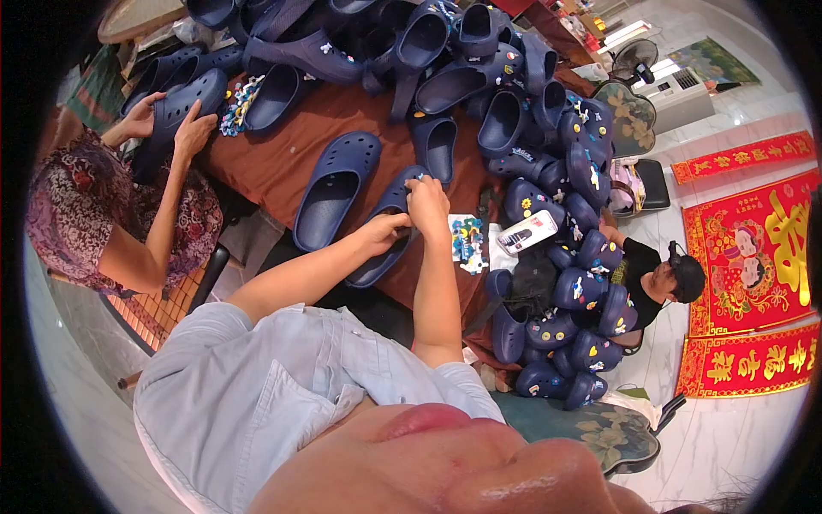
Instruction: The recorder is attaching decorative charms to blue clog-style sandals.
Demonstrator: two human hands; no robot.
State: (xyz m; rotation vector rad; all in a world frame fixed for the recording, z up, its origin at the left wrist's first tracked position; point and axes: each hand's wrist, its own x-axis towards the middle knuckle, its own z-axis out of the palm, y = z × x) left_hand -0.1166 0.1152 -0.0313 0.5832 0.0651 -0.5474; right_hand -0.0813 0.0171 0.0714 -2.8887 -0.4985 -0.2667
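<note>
A dark blue foam clog (370, 272) lies tilted at the table's near edge, partly covered by my hands and forearms. My left hand (387, 232) is closed on the clog's side, its fingers around the rim. My right hand (428, 204) bends over the toe with fingers pinched together at the holes; whether a small charm is between them is hidden. Just left of it sits a matching clog (330, 190), toe pointing away, its top holes bare. To the right of my right hand is a pile of colourful small shoe charms (468, 243).
Many blue clogs (505, 120) are heaped at the far side, with charm-decorated ones (575, 287) stacked at right. A white phone-like object (527, 232) rests near them. At left, a co-worker's hands (195, 128) hold another clog beside more charms (240, 104). Another person (655, 287) sits at right.
</note>
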